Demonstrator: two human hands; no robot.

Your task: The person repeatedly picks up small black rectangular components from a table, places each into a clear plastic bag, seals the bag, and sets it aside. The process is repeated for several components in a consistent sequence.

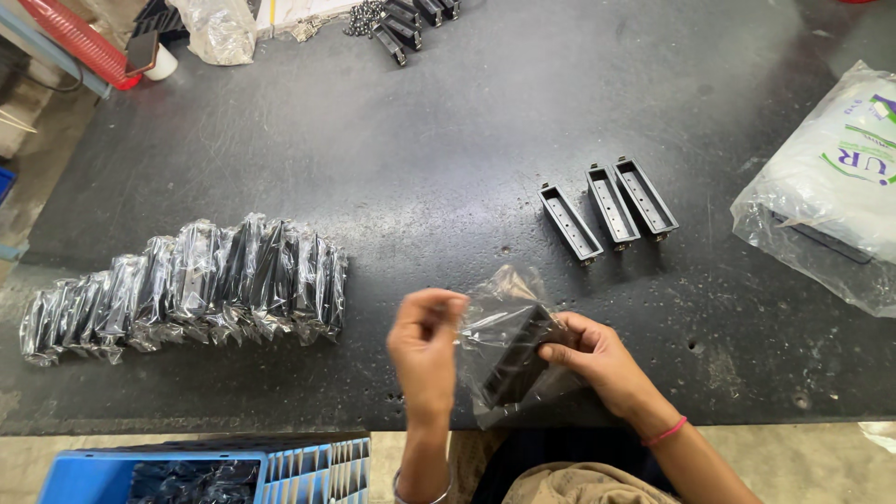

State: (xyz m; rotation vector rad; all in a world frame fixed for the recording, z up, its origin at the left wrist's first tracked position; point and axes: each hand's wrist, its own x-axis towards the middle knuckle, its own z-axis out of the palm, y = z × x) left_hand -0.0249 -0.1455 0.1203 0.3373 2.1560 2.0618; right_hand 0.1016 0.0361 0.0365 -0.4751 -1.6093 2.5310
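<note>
Dark and scuffed, the desk point(448, 140) fills most of the view, its near edge just above the person's lap. Both hands work close together over that edge: the left hand point(426, 347) pinches the upper rim of a clear plastic bag point(499, 317), fingers closed on the film, while the right hand point(597, 359) grips a black rectangular part point(516, 355) through the bag, holding it tilted and half wrapped. Three bare black parts point(609, 207) lie side by side further up the desk, well apart from the hands, and a row of bagged parts point(187, 285) leans together on the left. A blue crate point(201, 467) sits below the edge, and a large white plastic sack point(831, 182) rests at the right. Because the bundle hangs right at the edge, a slack pinch could probably let the part slide out and drop to the floor. Thin film may also tear on a sharp corner, or bunch up and leave the part uncovered.
</note>
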